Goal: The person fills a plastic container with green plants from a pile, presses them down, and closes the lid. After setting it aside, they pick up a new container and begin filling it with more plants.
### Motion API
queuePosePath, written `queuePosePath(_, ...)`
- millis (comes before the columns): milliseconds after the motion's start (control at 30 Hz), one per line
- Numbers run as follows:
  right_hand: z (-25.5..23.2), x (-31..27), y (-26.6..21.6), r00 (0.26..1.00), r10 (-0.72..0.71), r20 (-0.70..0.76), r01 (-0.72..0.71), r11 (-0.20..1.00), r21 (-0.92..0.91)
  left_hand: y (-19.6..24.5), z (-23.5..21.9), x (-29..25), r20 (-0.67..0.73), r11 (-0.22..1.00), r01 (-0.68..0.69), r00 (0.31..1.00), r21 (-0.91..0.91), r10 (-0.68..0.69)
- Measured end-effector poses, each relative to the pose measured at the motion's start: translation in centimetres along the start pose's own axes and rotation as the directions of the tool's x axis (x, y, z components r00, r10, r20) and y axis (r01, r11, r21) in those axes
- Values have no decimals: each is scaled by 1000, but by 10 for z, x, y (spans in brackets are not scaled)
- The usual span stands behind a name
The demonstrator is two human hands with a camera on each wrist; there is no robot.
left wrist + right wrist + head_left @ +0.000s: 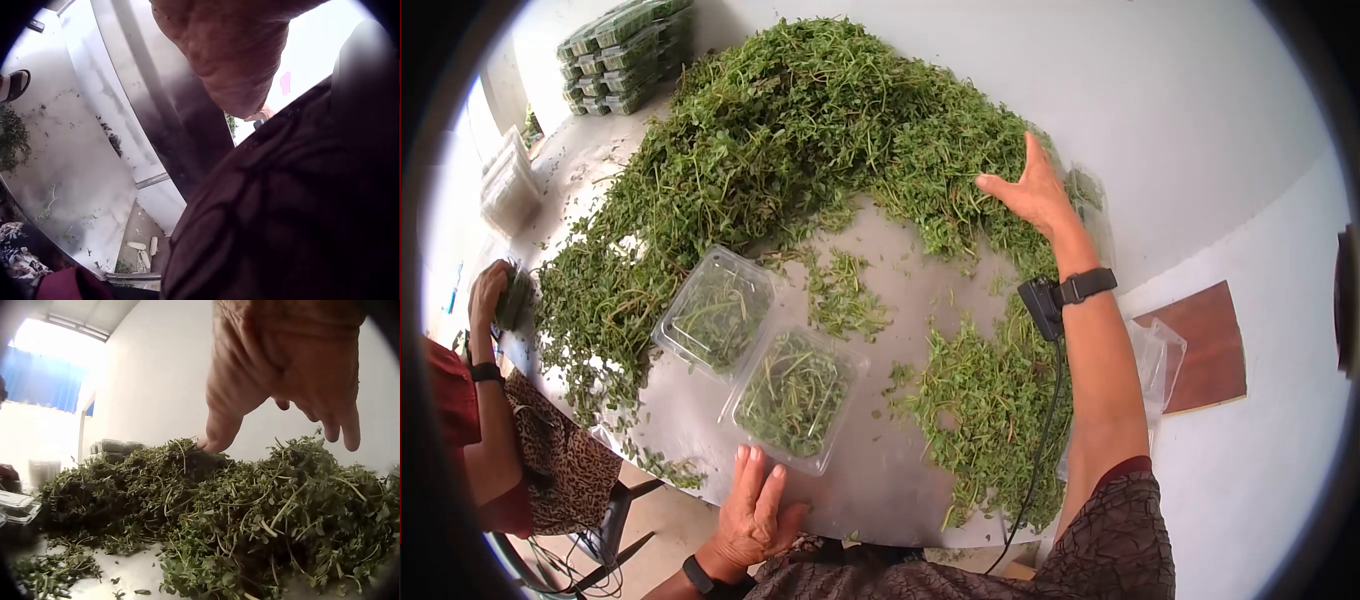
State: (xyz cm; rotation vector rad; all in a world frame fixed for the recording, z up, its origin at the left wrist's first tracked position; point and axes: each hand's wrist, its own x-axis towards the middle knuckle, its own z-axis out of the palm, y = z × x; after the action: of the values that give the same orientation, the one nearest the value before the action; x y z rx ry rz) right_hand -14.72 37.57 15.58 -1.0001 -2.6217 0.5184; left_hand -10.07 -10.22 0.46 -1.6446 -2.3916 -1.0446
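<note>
A large heap of leafy green stems [800,130] lies across the metal table. Over its right part is my right hand [1030,195], thumb and fingers spread and holding nothing; the right wrist view shows the same hand [287,375] above the greens [281,512]. A clear hinged box stands unclosed, with greens in its near half [795,400] and in its far half [718,310]. By the near edge of that box rests my left hand [755,510], fingers extended. In the left wrist view part of the left hand [231,56] shows, its fingers hidden.
Filled boxes [620,60] are stacked at the back left, near a stack of empty boxes [510,185]. Another person's hand [490,290] is at the left edge. A smaller pile of greens [990,420] lies on the right, and a cable [1045,440] hangs from my right wrist.
</note>
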Motion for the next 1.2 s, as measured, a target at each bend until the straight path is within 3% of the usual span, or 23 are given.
queuePosePath(233,22,48,10,988,147,53,-142,986,-91,3,-1,-5,23,998,59,998,-20,-58)
queuePosePath(400,36,71,13,972,219,83,-216,976,-39,4,0,-8,35,996,80,996,-33,-79)
queuePosePath(533,43,69,-10,930,330,163,-294,933,-207,2,4,-16,62,995,87,995,-50,-84)
queuePosePath(700,63,80,-4,947,299,117,-269,939,-216,1,6,-28,104,992,130,986,-6,-129)
queuePosePath(900,70,77,5,980,200,16,-194,962,-193,-1,12,-33,49,992,118,992,41,-120)
queuePosePath(1200,61,48,6,999,13,46,2,947,-322,2,7,-22,64,987,152,986,60,-156)
